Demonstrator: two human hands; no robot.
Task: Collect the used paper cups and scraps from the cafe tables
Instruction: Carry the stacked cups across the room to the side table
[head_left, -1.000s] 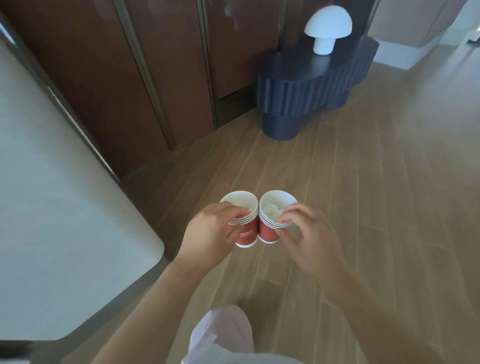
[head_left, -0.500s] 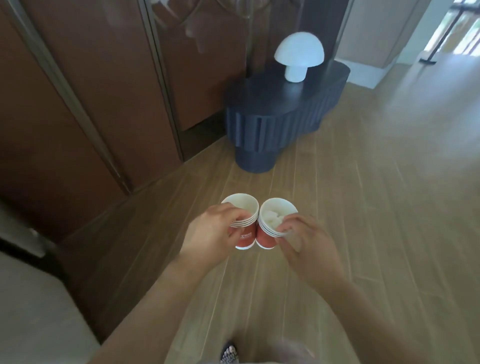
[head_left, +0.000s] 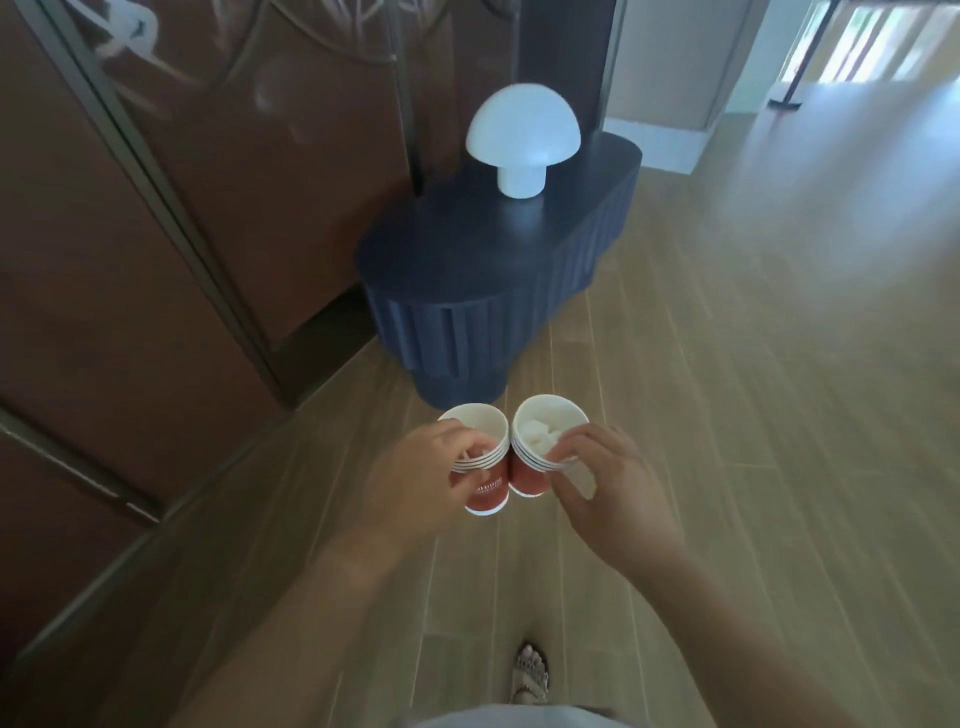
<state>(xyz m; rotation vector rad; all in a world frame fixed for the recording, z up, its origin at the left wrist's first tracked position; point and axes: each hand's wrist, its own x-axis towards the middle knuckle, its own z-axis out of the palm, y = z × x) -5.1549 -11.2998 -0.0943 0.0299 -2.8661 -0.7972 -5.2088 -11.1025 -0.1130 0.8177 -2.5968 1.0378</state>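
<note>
Fingers (head_left: 460, 446) of the left hand (head_left: 421, 480) are curled over the rim of one stack of red paper cups (head_left: 485, 493); those of the right hand (head_left: 615, 486) are pinched on the rim of a second stack (head_left: 525, 475), in which white scraps (head_left: 540, 435) are seen; both stacks are held upright, long axes vertical, rims touching, in front of the body and above the wooden floor (head_left: 727, 415); no bin is seen, so neither hand can be judged nearer a drop-off; a dark tabletop (head_left: 467, 249) on a fluted base, bearing a white mushroom lamp (head_left: 522, 135), lies just ahead beside brown wall panels (head_left: 130, 260); carrying is judged the step in hand.
</note>
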